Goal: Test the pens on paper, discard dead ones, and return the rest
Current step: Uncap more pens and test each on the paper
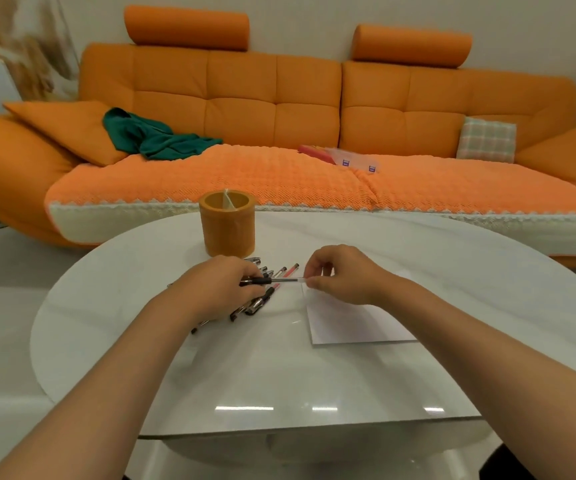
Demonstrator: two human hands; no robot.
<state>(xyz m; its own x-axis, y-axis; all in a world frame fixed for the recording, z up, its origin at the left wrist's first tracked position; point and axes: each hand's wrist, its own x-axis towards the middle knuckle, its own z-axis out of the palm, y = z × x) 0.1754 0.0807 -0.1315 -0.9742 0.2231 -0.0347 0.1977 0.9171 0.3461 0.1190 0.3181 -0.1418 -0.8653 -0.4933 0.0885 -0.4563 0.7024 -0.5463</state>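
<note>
Black pen [272, 280] spans between both hands' fingers [309, 277].

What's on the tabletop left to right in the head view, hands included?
left hand → pen held between both hands → right hand → paper sheet. The loose pens and the holder overlap the left hand, so they're skipped.

Both forearms are reaching in from 7 and 5 o'clock, converging toward 12. Left hand [219, 285] is sitting palm-down, fingers [250, 271] curling closed around a pen [268, 280] at its black grip end, barrel pointing toward 3 o'clock. Right hand [343, 274] is hovering just beside it at 3 o'clock, thumb and index pinching the pen's clear far end, remaining fingers curling loosely. Both wrists are staying roughly level.
</note>
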